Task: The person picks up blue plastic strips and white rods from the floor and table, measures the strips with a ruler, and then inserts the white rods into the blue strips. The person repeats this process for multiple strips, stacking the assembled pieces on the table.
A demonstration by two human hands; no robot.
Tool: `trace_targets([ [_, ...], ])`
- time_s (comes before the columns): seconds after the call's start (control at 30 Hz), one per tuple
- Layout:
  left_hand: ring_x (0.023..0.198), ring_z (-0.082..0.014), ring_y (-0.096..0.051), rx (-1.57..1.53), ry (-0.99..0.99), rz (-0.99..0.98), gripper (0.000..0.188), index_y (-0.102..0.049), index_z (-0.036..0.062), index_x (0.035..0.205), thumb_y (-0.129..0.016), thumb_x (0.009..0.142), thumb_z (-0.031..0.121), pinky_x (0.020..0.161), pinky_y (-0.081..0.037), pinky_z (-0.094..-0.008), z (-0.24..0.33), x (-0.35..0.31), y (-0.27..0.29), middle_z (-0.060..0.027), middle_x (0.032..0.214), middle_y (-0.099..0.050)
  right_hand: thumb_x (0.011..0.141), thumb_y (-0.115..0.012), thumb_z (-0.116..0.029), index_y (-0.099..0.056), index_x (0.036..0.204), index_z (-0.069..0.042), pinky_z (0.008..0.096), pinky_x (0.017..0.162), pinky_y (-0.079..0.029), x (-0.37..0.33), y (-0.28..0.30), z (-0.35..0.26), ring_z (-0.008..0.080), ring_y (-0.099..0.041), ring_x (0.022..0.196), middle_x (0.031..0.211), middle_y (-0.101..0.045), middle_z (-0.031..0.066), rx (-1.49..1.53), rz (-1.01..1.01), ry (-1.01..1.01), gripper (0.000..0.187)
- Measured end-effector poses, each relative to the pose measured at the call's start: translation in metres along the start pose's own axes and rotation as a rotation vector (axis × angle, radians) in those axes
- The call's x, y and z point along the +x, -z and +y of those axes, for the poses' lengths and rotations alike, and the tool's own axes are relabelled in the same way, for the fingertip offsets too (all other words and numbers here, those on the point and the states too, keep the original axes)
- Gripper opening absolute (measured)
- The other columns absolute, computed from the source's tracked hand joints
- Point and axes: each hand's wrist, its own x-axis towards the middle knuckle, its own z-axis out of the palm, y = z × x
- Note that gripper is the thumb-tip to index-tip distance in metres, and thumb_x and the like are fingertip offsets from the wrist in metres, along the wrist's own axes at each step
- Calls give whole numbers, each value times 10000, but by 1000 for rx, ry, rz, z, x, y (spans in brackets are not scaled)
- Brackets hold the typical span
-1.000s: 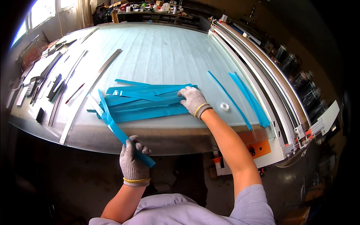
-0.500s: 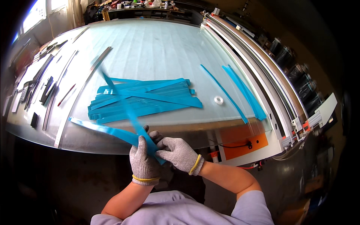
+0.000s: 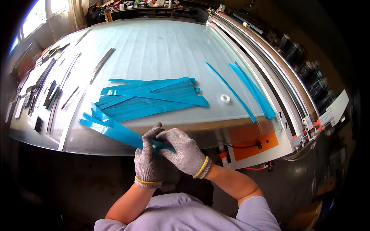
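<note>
Both my hands wear grey knit gloves with yellow cuffs, held together at the table's near edge. My left hand (image 3: 148, 156) is closed round two blue plastic strips (image 3: 113, 133), which stick out to the left, one above the other. My right hand (image 3: 181, 152) pinches the short right ends of these strips, its thumb and fingers closed on them. Just beyond lies a loose pile of similar blue strips (image 3: 154, 101), some crossing over the others. On the right, a single narrow strip (image 3: 231, 92) and a small bundle of strips (image 3: 254, 92) lie apart from the pile.
The large glass-topped table (image 3: 154, 46) holds a white tape roll (image 3: 225, 98) right of the pile. A long metal ruler (image 3: 102, 63), a red pen (image 3: 72, 94), a calculator (image 3: 27, 99) and a black block (image 3: 38, 124) lie left. A metal rail machine (image 3: 266, 65) borders the right side.
The strip that slanted up over the pile has swung down to the left, beside the other held strip. My right hand has come closer over the strip ends.
</note>
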Motion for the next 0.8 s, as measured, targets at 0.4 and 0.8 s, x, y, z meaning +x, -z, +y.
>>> trace_targets([
  [0.4,1140,-329,-686,-211,512,-106,541,-496,-50,1436,-629,1040,295,934,-590,-452,17,-12,26,-239,1310,-641,1079,-557,-315,-667,1258,-12,443,1053,-521,16,60,40,347,-641,1226,1235,-700,191,365,176,-260,369],
  [0.8,972,-139,-634,35,-209,62,336,-666,13,1127,-520,1105,315,895,-513,-295,1,30,-31,-53,1033,-679,1071,-558,-418,-220,1619,-61,432,1237,-323,5,-20,-2,274,-412,1462,1560,-424,184,1534,97,31,736],
])
